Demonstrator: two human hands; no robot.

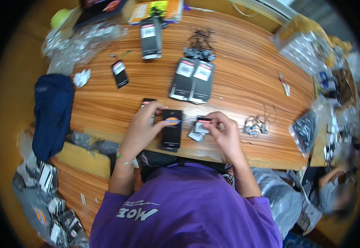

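Note:
My left hand (140, 129) is curled at the left edge of a stack of black hang tags (171, 134), thumb and fingertips against it. Partly hidden behind those fingers lies another black hang tag (148, 101) with a white label. My right hand (226, 133) pinches a small barcode label (202, 125), white with a dark, red-striped top. A second small label (196, 136) shows just under it, near the table's front edge.
Beyond my hands lie two stacks of dark tags (191, 80) with bunched strings, another tag stack (150, 39) and a single tag (119, 74). Loose strings (256, 125) and a small red-and-white tool (284, 85) are at right. Plastic bags (306, 49) crowd the edges.

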